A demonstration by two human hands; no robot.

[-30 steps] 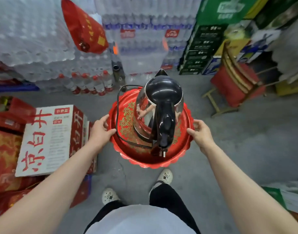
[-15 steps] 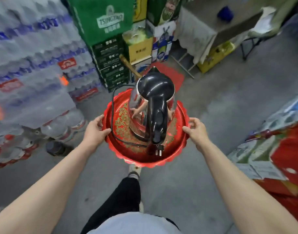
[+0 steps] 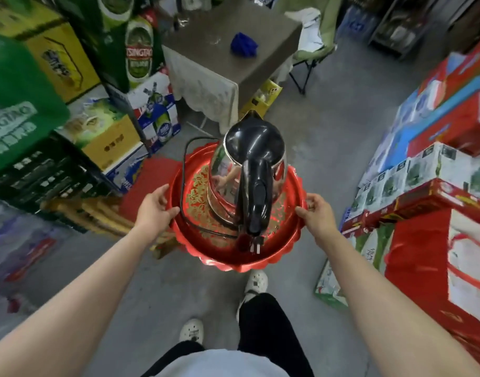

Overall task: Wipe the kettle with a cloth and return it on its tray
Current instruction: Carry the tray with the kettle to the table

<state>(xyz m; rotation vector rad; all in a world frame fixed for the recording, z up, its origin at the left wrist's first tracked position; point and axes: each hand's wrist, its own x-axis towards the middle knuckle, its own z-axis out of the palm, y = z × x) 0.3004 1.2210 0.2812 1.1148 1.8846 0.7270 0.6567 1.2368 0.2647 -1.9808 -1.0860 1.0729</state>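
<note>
Between left hand (image 3: pixel 154 210), right hand (image 3: pixel 319 213): kettle (image 3: pixel 253 148) on tray (image 3: pixel 233 263), seemingly upright.

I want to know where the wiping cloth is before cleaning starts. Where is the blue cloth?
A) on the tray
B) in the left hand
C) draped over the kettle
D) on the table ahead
D: the blue cloth lies crumpled on the table ahead, while the left hand and right hand both grip the rim of the tray carrying the kettle.
</note>
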